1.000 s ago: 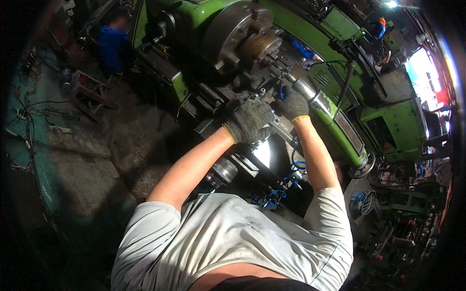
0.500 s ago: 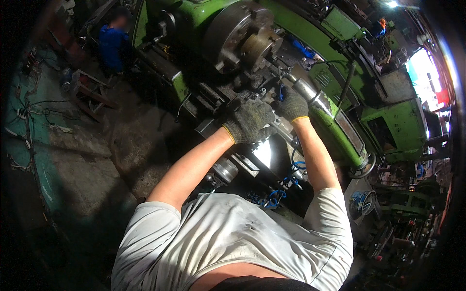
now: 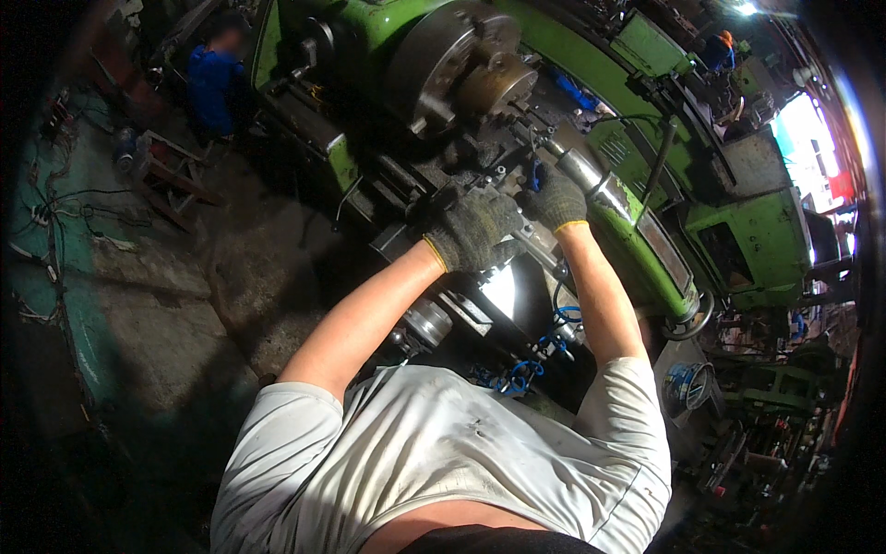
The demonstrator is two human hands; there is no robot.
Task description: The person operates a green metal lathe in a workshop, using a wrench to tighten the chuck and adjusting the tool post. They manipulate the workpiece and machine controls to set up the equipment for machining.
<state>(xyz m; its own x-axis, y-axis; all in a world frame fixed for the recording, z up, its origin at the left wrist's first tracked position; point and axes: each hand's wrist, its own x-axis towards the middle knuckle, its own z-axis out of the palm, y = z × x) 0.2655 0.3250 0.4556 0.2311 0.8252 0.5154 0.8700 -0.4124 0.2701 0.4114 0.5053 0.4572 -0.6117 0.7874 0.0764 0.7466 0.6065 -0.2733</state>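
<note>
Around you is a dim, cluttered workshop: a stained floor (image 3: 152,346) to the left, a co-worker in blue (image 3: 211,92) at the far left beyond a rusty metal stand (image 3: 173,180), and a bright opening (image 3: 805,129) at the far right. A large green lathe (image 3: 355,20) fills the far middle of your view. Its round chuck (image 3: 429,74) sits at the far side, with a brownish cylindrical piece (image 3: 498,85) at its front. To the right, the green tailstock (image 3: 657,249) slants toward you, ending in a handwheel (image 3: 694,316).

Your left hand (image 3: 474,228), in a dark knitted glove, lies over the carriage on the near side of the chuck. Its fingers are bent, but you hide their undersides, so I cannot tell what they hold. Metal bolts (image 3: 495,175) stand just beyond it. Your right hand (image 3: 557,198), gloved alike, is just beside the tailstock's bare metal quill (image 3: 580,169), its fingers drawn in near a short blue tube (image 3: 535,174); whether it grips that is unclear. A grey metal bar (image 3: 539,251) lies between your hands, running toward the near right. Nearer you are a silvery round dial (image 3: 428,322) on the left and a coiled blue hose (image 3: 525,374) on the right.
</note>
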